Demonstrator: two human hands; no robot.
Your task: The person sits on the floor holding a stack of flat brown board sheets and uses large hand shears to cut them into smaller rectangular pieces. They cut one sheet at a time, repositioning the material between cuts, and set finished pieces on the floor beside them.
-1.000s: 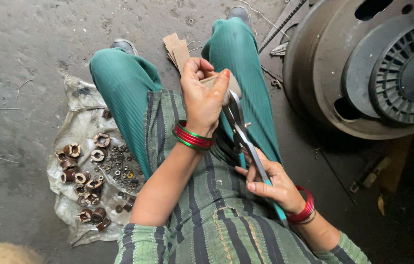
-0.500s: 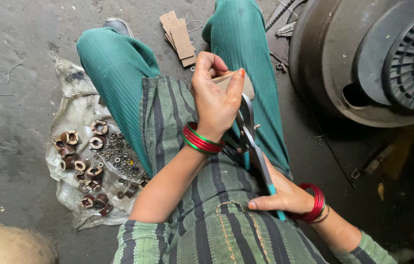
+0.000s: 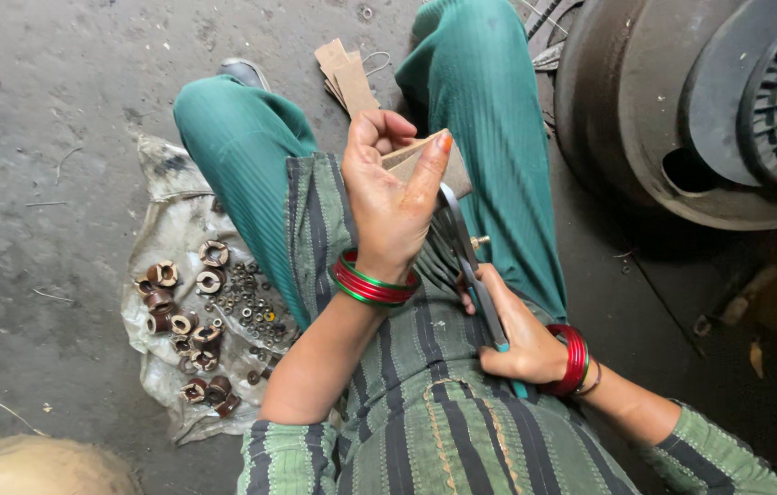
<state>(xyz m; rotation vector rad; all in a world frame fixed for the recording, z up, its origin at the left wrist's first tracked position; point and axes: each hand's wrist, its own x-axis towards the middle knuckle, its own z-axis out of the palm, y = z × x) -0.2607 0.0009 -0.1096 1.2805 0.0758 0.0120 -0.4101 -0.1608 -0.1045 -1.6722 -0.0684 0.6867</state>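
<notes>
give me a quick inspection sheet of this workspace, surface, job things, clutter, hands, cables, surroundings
surface: bare grey concrete floor, dusty, with bits of debris; the person sits on it.
job's things: brown cardboard strip held over the lap; scissors with blades at the strip.
clutter: pale sheet on the floor carrying brown ring parts and small nuts; stack of cardboard pieces between the knees.
grippers: left hand pinches the strip; right hand grips the scissor handles.
cables: thin wire loop by the cardboard stack; nothing else seen.
surroundings: large round metal machine part at upper right.
</notes>
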